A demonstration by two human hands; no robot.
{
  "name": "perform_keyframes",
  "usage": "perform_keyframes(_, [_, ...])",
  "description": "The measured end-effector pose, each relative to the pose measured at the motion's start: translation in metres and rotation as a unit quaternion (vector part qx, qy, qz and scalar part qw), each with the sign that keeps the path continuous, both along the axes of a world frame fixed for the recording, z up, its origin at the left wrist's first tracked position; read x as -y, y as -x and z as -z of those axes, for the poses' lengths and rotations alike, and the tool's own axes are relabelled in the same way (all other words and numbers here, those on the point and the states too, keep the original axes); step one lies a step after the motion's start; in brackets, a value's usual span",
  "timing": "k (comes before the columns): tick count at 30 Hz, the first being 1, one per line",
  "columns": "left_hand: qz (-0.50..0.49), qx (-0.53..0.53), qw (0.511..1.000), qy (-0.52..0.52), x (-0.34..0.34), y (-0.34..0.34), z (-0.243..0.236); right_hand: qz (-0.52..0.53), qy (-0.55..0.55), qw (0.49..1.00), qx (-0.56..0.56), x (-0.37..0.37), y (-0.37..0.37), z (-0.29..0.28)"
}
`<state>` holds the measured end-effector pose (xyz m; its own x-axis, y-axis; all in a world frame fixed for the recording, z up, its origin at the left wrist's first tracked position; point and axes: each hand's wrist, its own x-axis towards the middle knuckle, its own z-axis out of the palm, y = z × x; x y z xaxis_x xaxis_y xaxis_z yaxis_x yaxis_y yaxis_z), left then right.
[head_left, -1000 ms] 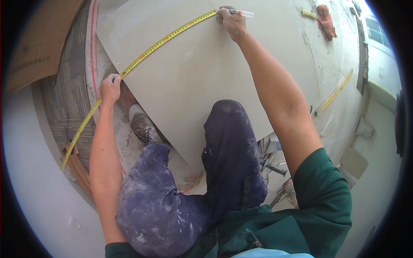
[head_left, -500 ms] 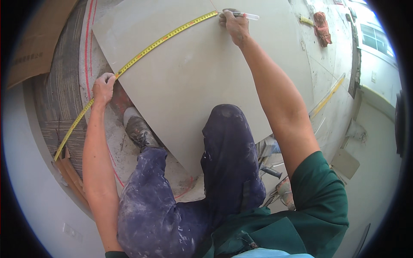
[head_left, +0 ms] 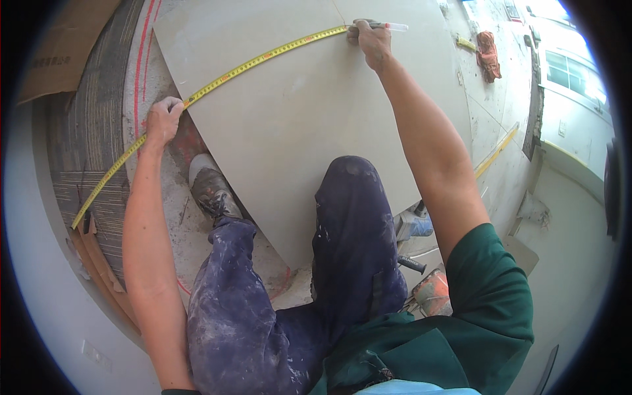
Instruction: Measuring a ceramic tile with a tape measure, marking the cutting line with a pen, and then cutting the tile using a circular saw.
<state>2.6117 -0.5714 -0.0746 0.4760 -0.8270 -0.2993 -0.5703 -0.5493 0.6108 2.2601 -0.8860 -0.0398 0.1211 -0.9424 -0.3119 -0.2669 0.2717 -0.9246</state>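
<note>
A large pale grey tile or board (head_left: 283, 125) lies flat beneath my hands and under my bent knee. Across it runs a yellow tape measure blade (head_left: 263, 58). My left hand (head_left: 162, 124) is closed, pinching the blade at the board's left edge; the rest of the blade trails down past my forearm to the lower left. At the far side my right hand (head_left: 373, 43) is closed around a marker pen (head_left: 397, 27) with a clear end, right at the blade's far end. Whether those fingers also grip the blade is hard to see. A thin line runs up from there.
Cardboard (head_left: 66, 49) stands at the upper left beside striped carpet (head_left: 92, 138). My left shoe (head_left: 212, 187) is by the board's edge. At right lie a yellow level-like bar (head_left: 495, 153), an orange-red bundle (head_left: 488, 57) and, near my knee, a power tool's black handle (head_left: 413, 264).
The view has shifted slightly, so the board and both hands sit a little farther right. Both hands keep their hold on the tape and the pen.
</note>
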Motion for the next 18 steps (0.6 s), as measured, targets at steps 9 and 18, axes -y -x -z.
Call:
perform_keyframes(9, [0.021,-0.015,0.998,-0.065,0.010,-0.005,-0.022,0.019,-0.052,0.998,-0.029,-0.006,0.015,-0.008])
perform_keyframes(18, [0.061,0.026,0.982,-0.178,0.026,-0.015,-0.031,0.016,-0.093,0.995,-0.039,0.007,0.005,0.015])
